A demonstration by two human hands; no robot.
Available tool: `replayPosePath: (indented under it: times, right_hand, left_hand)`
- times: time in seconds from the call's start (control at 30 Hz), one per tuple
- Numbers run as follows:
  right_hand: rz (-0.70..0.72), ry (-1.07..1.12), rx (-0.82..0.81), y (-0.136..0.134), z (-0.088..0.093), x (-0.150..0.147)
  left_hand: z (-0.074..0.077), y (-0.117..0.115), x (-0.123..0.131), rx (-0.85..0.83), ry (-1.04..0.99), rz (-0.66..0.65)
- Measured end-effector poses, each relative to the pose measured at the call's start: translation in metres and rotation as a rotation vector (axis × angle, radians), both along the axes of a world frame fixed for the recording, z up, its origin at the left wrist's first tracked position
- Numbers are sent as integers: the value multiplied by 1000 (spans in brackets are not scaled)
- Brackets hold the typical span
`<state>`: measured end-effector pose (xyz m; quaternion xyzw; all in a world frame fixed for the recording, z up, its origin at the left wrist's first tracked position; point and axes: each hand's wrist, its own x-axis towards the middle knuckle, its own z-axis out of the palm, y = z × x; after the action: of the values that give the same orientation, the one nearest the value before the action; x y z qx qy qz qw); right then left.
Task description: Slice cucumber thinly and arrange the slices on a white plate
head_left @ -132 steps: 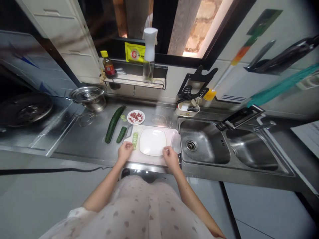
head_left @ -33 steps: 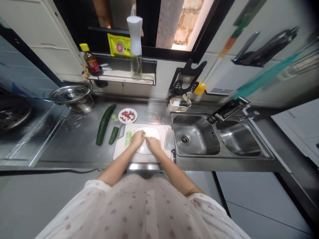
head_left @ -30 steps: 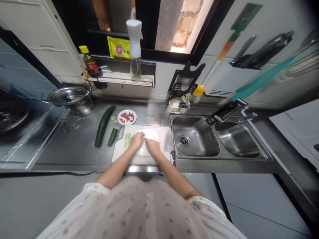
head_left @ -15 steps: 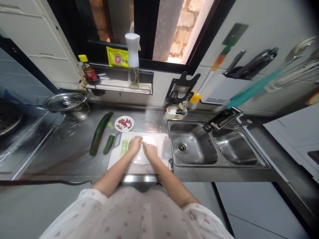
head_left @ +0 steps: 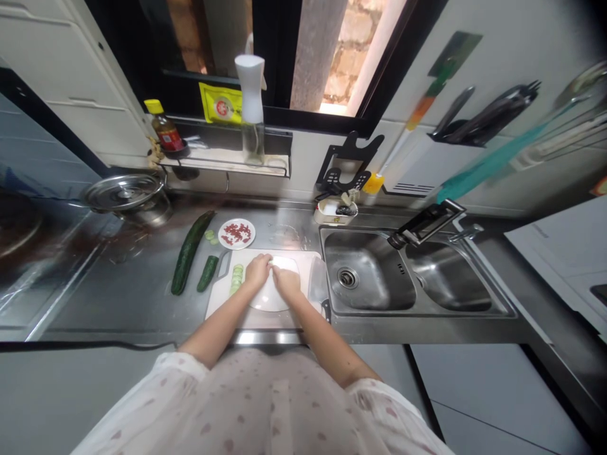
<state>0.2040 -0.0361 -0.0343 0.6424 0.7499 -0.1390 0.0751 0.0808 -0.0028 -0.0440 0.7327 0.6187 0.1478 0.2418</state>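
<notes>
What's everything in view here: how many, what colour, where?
chopping board: 1, pale, on counter
plate: 1, white, on the board
small dish: 1, white, red bits, behind board
cucumber slices: several, pale green, on board, by dish
cucumbers: 2, dark green, left of board
knife: 1, black handle, board's right edge
pot: 1, silver, back left
sauce bottle: 1, yellow cap, shelf
spray bottle: 1, white top, shelf
packet: 1, yellow, by spray bottle
sink: 1, two basins, silver, right
tap: 1, black, over sink
tub: 1, cream, behind sink
brush: 1, yellow head, wall
knife holder: 1, white, wall
hands: 2, bare, over plate, fingertips together
</notes>
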Motion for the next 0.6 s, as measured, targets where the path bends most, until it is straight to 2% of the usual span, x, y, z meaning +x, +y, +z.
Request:
replayPosePath:
  times: [0.6]
  right_hand:
    - [-20, 52, -3, -1, 0, -1]
  left_hand:
    - [3, -1, -2, 4, 2, 21]
